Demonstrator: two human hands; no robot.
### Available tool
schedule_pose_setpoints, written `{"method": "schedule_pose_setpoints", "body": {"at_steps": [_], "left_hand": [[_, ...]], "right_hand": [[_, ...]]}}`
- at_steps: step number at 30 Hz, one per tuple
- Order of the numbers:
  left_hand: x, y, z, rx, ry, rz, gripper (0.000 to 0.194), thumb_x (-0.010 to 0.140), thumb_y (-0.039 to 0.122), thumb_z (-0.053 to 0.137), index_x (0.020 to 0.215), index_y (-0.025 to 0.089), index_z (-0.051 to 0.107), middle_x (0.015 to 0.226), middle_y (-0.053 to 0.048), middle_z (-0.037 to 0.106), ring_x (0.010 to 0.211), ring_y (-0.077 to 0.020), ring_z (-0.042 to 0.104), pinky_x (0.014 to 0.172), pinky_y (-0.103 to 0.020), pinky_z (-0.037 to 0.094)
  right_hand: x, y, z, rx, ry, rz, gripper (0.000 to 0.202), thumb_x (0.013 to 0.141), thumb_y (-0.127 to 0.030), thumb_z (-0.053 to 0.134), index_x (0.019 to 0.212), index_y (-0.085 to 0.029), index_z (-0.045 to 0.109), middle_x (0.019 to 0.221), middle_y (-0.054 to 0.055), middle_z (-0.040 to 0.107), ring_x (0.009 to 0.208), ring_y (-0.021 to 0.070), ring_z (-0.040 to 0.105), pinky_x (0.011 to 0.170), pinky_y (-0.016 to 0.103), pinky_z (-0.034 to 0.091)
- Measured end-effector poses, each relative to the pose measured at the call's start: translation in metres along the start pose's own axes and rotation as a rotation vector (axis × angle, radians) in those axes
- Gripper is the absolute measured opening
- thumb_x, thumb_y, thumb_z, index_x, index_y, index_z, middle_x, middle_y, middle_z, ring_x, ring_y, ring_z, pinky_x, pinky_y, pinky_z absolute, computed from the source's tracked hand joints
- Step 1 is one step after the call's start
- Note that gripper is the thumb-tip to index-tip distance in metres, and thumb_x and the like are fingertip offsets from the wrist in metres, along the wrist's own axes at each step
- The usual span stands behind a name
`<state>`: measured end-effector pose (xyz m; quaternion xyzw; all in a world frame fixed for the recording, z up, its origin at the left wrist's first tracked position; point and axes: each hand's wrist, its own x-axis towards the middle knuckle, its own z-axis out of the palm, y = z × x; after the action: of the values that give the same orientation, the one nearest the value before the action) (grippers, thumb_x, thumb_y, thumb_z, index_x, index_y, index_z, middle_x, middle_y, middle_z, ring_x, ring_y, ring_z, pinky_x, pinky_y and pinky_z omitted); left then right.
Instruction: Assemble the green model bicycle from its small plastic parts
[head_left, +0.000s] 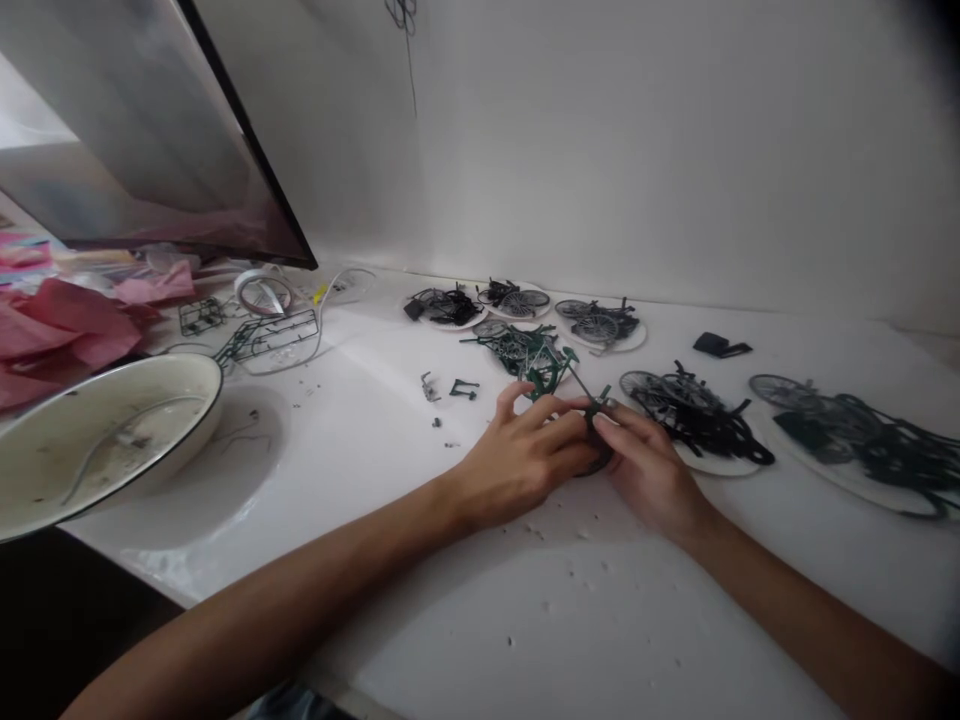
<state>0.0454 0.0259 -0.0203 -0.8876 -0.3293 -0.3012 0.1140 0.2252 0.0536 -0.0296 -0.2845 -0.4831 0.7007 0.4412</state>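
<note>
My left hand and my right hand meet near the middle of the white table, both closed around a small dark green model bicycle. Its thin stem sticks up between my fingers, and its lower part is mostly hidden by them. Just behind my left hand lies a pile of green bicycle parts. A plate of black parts is to the right of my right hand. Left of my left hand, a small dark green piece and a grey piece lie on the table.
More plates of parts stand along the wall, with another pile at the right. A black piece lies behind. At the left are an enamel basin, a monitor, green sprues, tape and pink sheets.
</note>
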Motion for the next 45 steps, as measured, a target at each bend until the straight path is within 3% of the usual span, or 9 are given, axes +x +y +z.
{"method": "schedule_pose_setpoints", "body": {"at_steps": [4,10,15,21,29,37,41,45], "left_hand": [[0.0,0.0,0.001,0.043,0.025,0.017,0.025,0.102,0.012,0.04,0.097,0.021,0.063,0.105,0.001,0.069,0.124,-0.0172,0.051,0.11,-0.044,0.02],[0.0,0.001,-0.002,0.066,0.01,0.052,0.027,0.102,0.011,0.039,0.099,0.021,0.064,0.107,0.0,0.068,0.129,-0.0189,0.048,0.11,-0.045,0.02],[0.0,0.002,0.0,0.061,0.043,0.048,0.022,0.101,0.012,0.042,0.098,0.02,0.062,0.103,0.0,0.069,0.126,-0.0179,0.05,0.11,-0.043,0.02],[-0.001,0.003,0.003,-0.076,0.072,-0.098,0.019,0.101,0.018,0.047,0.09,0.023,0.062,0.097,0.002,0.071,0.121,-0.0156,0.053,0.111,-0.042,0.016],[0.0,-0.002,-0.008,-0.273,0.103,-0.227,0.008,0.098,0.019,0.054,0.096,0.023,0.06,0.096,0.004,0.071,0.107,-0.013,0.058,0.107,-0.037,0.02],[0.0,-0.005,-0.008,-0.278,0.087,-0.177,0.007,0.099,0.018,0.053,0.096,0.023,0.058,0.097,0.003,0.071,0.106,-0.0124,0.059,0.107,-0.037,0.02],[0.001,-0.005,-0.008,-0.225,0.092,-0.129,0.012,0.097,0.03,0.058,0.088,0.022,0.061,0.092,0.003,0.069,0.1,-0.0144,0.059,0.105,-0.039,0.022],[0.0,-0.004,-0.005,-0.192,0.104,-0.143,0.014,0.097,0.026,0.057,0.084,0.023,0.063,0.09,0.003,0.068,0.101,-0.0151,0.056,0.104,-0.038,0.023]], "right_hand": [[-0.001,0.001,-0.001,-0.043,0.037,-0.009,0.017,0.088,-0.032,0.067,0.104,-0.03,0.074,0.086,-0.001,0.069,0.079,0.0136,0.063,0.067,0.022,0.051],[-0.002,-0.001,-0.001,-0.127,0.059,-0.029,0.018,0.086,-0.036,0.067,0.101,-0.029,0.075,0.097,0.001,0.072,0.094,0.0188,0.066,0.08,0.028,0.052],[-0.003,-0.002,0.0,-0.166,0.078,-0.016,0.021,0.085,-0.038,0.067,0.102,-0.029,0.075,0.093,0.003,0.072,0.093,0.0218,0.066,0.073,0.031,0.053],[-0.003,0.001,-0.002,-0.173,0.065,-0.036,0.022,0.087,-0.035,0.066,0.107,-0.028,0.074,0.091,0.002,0.071,0.079,0.018,0.063,0.067,0.029,0.052],[-0.005,0.001,-0.002,-0.109,0.081,-0.062,0.031,0.087,-0.032,0.068,0.118,-0.028,0.071,0.103,0.003,0.072,0.089,0.019,0.066,0.075,0.032,0.055],[-0.007,0.002,-0.004,-0.135,0.097,-0.072,0.035,0.087,-0.032,0.069,0.122,-0.028,0.069,0.107,0.005,0.074,0.097,0.0243,0.069,0.081,0.039,0.058],[-0.008,0.004,-0.005,-0.191,0.091,-0.082,0.037,0.088,-0.032,0.068,0.125,-0.028,0.068,0.11,0.005,0.074,0.103,0.0247,0.068,0.083,0.037,0.057],[-0.007,0.006,-0.006,-0.181,0.082,-0.102,0.037,0.088,-0.029,0.069,0.125,-0.029,0.068,0.113,0.004,0.073,0.105,0.0233,0.068,0.083,0.034,0.057]]}}
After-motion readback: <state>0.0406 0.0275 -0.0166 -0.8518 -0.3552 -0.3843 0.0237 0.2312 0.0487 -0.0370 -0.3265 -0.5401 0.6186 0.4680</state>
